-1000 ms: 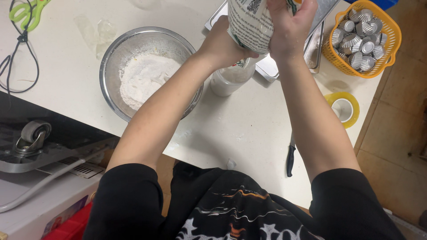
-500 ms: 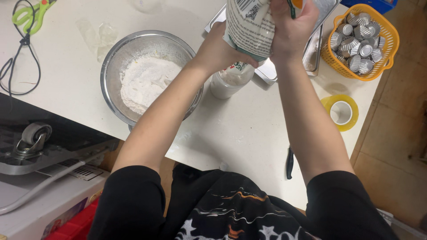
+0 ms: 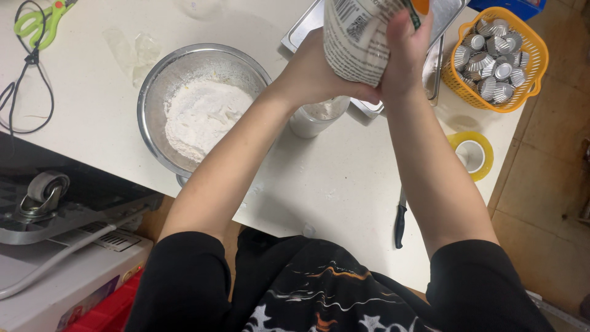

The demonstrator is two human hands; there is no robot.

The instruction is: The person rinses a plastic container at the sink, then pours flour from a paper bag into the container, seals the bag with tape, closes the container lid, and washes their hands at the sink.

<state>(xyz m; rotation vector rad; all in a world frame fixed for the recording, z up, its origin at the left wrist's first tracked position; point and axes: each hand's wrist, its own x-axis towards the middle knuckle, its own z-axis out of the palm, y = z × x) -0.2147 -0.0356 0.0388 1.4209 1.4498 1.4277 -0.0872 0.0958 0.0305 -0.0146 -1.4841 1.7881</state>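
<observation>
I have both hands up over the far middle of the white surface point(image 3: 344, 184), closed around a printed white paper bag point(image 3: 359, 40) that is held off the surface. My left hand point(image 3: 310, 74) wraps the bag's near left side, its grip closed on the paper; my right hand point(image 3: 402, 58) clamps the right side, fingers reaching up toward the orange patch at the top edge of the view. The bag's upper end is cut off by the frame, so I cannot tell whether it is open.

Directly under the bag stands a small clear cup point(image 3: 316, 117) holding some white powder, just beside a flat steel tray point(image 3: 442, 24) that runs behind my hands. To the left sits a round steel mixing bowl point(image 3: 153, 98) with a mound of white flour point(image 3: 200, 117) in it; my left forearm crosses over its right rim.

At the right, an orange plastic basket point(image 3: 534, 58) holds a heap of small fluted foil cups point(image 3: 491, 64). Nearer to me lie a yellow tape roll point(image 3: 472, 152) and a black-handled knife point(image 3: 400, 221) by my right arm. Green-handled scissors point(image 3: 40, 21) rest at the far left corner, with a black cable point(image 3: 24, 92) beside them.
</observation>
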